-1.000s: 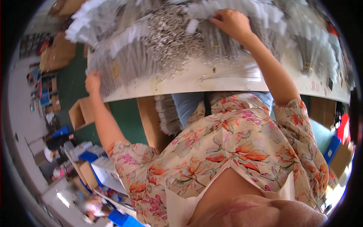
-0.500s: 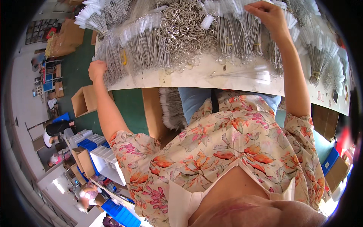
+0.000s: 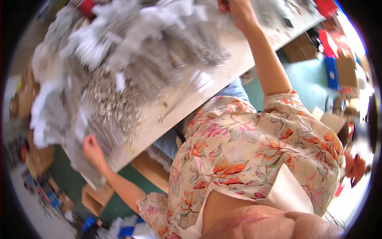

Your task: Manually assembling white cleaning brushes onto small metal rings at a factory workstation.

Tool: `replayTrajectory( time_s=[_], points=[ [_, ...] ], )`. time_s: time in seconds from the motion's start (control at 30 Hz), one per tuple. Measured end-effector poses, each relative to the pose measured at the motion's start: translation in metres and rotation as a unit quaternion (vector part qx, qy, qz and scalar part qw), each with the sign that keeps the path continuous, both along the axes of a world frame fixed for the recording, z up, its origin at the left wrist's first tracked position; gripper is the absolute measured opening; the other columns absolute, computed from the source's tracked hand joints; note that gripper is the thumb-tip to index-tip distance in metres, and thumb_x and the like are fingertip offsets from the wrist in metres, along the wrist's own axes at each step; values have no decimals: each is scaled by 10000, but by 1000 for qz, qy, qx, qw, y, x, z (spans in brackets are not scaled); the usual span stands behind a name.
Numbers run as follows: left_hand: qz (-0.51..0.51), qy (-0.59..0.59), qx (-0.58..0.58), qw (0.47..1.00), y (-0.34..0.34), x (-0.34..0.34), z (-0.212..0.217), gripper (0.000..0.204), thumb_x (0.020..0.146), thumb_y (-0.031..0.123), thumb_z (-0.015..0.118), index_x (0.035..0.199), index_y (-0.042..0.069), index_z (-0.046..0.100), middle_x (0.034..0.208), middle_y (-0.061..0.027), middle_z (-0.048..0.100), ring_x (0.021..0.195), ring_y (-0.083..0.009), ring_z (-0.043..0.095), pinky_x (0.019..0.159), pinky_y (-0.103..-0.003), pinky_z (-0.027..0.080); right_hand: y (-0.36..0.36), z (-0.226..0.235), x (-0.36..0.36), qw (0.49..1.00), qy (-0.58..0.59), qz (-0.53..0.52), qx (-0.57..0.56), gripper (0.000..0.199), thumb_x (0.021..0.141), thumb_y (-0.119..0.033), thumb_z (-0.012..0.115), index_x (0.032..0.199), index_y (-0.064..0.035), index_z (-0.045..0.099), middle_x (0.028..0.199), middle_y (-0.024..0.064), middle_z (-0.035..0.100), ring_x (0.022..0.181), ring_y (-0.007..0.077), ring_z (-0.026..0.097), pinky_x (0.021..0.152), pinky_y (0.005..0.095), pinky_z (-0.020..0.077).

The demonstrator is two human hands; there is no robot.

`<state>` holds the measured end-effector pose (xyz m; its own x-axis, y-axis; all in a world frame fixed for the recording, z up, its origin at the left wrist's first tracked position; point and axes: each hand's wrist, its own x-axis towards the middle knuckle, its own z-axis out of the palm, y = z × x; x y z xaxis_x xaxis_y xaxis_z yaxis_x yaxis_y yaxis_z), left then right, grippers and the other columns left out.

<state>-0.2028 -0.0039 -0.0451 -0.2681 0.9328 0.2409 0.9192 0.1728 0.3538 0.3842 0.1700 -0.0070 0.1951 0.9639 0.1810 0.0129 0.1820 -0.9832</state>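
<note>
At the table's left end, my left hand [image 3: 92,149] is closed with curled fingers over a heap of wire-handled brushes [image 3: 105,133]. Whether anything sits between those fingers is hidden by blur. My right hand [image 3: 240,14], partly cut off by the upper edge, reaches over the far side of the table; its fingers are curled, and I cannot make out what they hold. Between the hands lies a pile of metal rings [image 3: 107,93] with a small white bristle piece [image 3: 120,82] on top. More white-bristled wire brushes [image 3: 159,65] lie in bunches behind. A few loose brushes [image 3: 181,97] rest near the front edge.
The pale tabletop [image 3: 153,127] runs diagonally before me. A dark flat phone-like object [image 3: 287,22] lies at its far right. Cardboard boxes [image 3: 97,197] stand on the green floor, others [image 3: 300,47] beyond the table's right. Another person's hand [image 3: 356,167] shows at far right.
The whole view has swung round, so the table now slants up to the right and looks blurred. My right hand has moved to the far right side, away from the brush bunches.
</note>
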Motion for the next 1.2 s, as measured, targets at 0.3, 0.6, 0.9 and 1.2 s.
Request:
replayTrajectory(
  time_s=[0.3,0.6,0.9,1.2],
  points=[
    [41,-25,-80,996,19,12,20,182,854,149,601,854,-32,612,780,-85,653,718,-148,591,690,-280,464,-46,-62,36,868,-444,-73,-208,415,751,-490,615,862,-101,704,773,125,662,736,276,640,689,389,495],
    [21,-128,5,992,-6,15,12,150,864,110,574,858,-40,582,790,-92,627,728,-165,574,699,-278,458,-67,-77,8,938,-285,-49,-190,310,738,-315,611,792,-15,665,739,188,633,703,312,622,671,382,486],
    [36,-170,14,985,-7,14,-6,143,868,100,572,876,-42,578,819,-82,638,759,-147,585,707,-269,461,-29,-77,3,950,-89,-46,-295,293,725,-283,621,836,-14,659,732,196,627,683,323,612,653,405,479],
    [52,-163,1,985,-8,28,-1,212,895,184,552,887,-26,573,846,-81,643,776,-151,583,730,-274,450,9,-46,-13,882,-454,-66,-105,290,807,-279,563,883,-9,638,781,192,622,786,362,615,735,432,494]
  ],
)
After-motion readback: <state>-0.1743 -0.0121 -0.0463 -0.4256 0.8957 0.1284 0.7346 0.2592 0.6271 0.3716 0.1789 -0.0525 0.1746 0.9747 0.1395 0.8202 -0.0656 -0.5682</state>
